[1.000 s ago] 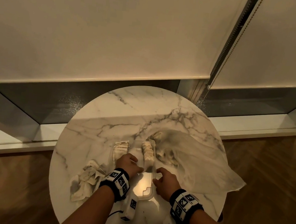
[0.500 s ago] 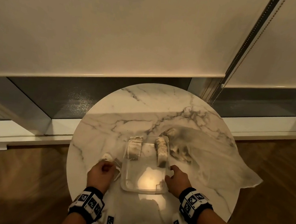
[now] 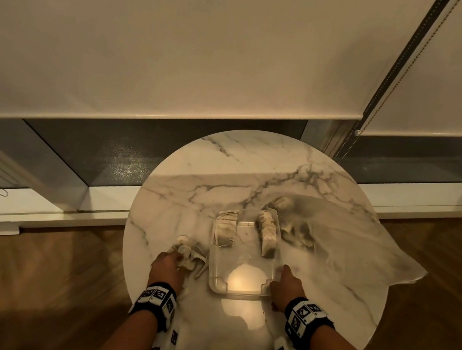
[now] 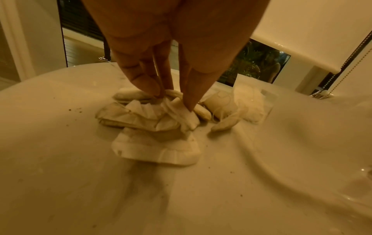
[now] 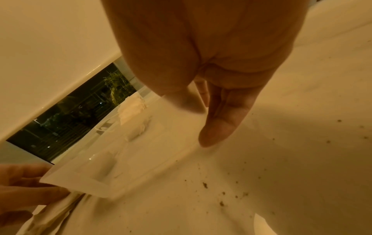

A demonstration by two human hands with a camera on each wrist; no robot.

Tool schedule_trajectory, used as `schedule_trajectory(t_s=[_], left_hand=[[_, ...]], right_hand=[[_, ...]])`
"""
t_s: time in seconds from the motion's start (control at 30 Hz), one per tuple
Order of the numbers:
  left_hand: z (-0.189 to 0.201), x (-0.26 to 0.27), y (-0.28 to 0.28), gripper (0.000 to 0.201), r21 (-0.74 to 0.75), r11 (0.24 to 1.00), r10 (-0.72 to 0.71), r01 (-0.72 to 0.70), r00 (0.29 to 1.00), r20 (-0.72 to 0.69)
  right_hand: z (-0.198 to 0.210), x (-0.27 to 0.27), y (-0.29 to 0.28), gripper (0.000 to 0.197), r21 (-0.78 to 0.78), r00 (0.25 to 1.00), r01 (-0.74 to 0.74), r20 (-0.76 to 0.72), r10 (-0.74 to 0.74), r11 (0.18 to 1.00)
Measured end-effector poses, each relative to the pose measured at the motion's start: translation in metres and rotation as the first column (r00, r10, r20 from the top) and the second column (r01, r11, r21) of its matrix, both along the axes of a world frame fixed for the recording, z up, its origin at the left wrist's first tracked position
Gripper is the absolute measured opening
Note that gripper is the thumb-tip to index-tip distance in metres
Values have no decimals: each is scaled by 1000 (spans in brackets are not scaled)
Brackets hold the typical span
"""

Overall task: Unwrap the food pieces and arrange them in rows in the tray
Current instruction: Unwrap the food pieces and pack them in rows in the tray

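A clear plastic tray (image 3: 239, 288) lies mid-table in the head view. Two short rows of pale food pieces stand at its far end, one left (image 3: 225, 227) and one right (image 3: 268, 233). My left hand (image 3: 175, 258) is on a pile of crumpled white wrappers (image 3: 194, 259) left of the tray. In the left wrist view that left hand (image 4: 173, 101) pinches one wrapper (image 4: 187, 117) between thumb and fingers. My right hand (image 3: 285, 270) rests with straight fingers (image 5: 217, 127) against the tray's right side (image 5: 153, 159).
A thin plastic bag (image 3: 359, 245) holding more wrapped pieces (image 3: 297, 233) sprawls over the table's right side. The round marble table (image 3: 224, 174) ends close behind my wrists. Dark crumbs (image 5: 223, 194) dot the surface. A window sill and blinds stand beyond.
My left hand left the tray and moved left onto the wrapper pile, where it now pinches a wrapper. The right hand stayed at the tray's right side.
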State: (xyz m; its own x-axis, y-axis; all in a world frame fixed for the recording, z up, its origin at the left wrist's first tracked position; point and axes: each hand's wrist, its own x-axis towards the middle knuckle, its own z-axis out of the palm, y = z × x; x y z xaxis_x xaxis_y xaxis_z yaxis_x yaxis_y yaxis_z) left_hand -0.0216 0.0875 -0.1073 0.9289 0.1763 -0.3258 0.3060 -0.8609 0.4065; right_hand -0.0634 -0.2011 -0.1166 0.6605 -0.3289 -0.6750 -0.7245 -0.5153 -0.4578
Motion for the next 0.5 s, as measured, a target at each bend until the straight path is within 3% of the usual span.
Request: schedule_trajectory(t_s=[0.23, 0.37, 0.5], left_hand=[[14, 4, 9, 18, -51, 998, 34, -31, 998, 54], [32, 2, 15, 16, -216, 968, 150, -130, 986, 78], [47, -4, 16, 8, -430, 873, 283, -230, 957, 63]], right_hand=[[9, -2, 6, 46, -21, 999, 42, 12, -42, 999], [8, -2, 4, 45, -21, 999, 45, 7, -45, 999], [10, -2, 2, 49, -63, 999, -52, -12, 52, 997]])
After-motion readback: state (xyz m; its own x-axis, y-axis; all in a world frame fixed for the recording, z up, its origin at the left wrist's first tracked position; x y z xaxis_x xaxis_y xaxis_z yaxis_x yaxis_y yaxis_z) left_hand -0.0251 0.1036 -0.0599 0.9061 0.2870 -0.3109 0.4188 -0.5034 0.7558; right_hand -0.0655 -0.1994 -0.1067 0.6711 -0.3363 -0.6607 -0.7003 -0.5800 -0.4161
